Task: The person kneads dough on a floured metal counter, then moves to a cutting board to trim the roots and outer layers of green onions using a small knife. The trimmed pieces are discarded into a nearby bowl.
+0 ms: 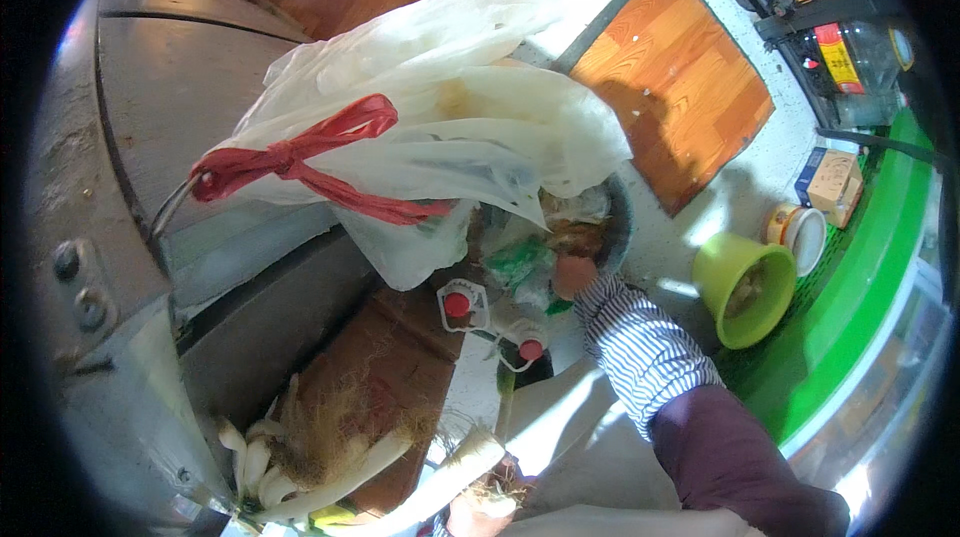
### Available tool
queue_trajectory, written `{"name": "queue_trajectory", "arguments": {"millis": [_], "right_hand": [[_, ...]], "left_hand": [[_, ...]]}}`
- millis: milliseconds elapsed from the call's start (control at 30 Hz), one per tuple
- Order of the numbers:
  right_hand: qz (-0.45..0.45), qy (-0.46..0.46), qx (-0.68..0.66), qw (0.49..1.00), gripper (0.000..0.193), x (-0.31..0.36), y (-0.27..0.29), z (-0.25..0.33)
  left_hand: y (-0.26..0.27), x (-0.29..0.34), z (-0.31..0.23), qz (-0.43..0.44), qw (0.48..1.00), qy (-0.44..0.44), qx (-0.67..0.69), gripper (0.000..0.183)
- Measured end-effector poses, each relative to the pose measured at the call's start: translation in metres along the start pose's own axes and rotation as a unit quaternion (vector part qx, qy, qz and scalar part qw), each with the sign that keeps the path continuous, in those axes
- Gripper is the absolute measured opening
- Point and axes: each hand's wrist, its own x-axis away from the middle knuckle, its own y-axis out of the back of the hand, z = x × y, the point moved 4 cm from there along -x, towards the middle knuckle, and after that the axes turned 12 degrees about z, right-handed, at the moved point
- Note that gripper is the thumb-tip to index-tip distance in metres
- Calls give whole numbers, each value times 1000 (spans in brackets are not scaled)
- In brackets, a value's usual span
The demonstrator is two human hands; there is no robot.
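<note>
My right hand (pixel 574 278) reaches down from a striped cuff into a dark round bin (pixel 622 222) holding crumpled plastic and scraps. Its fingers are hidden among the rubbish. Low in the picture my left hand (pixel 484 517) is closed round a thick white leek (pixel 470 462), with brown root bits beside its fingers. More leeks (pixel 262 462) with a tangle of dry roots lie to the left on a brown cardboard sheet (pixel 375 372). Two plastic jugs with red caps (pixel 456 305) stand between my hands.
A whitish plastic bag (pixel 440 127) hangs from a metal hook by a red tie (pixel 290 159), partly over the bin. Grey metal cabinet (pixel 190 87) stands left. To the right are a lime-green bucket (pixel 715 282), a white tub (pixel 808 240), a small box (pixel 832 182) and a green rack (pixel 865 307).
</note>
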Motion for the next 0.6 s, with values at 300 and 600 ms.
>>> {"name": "queue_trajectory", "arguments": {"millis": [300, 600], "right_hand": [[-39, 136, 82, 987, 35, -148, -47, 8], [-352, 264, -249, 863, 32, 84, -14, -62]], "left_hand": [[-2, -6, -20, 3, 993, 64, -104, 44], [-22, -15, -33, 35, 923, 138, -358, 43]]}}
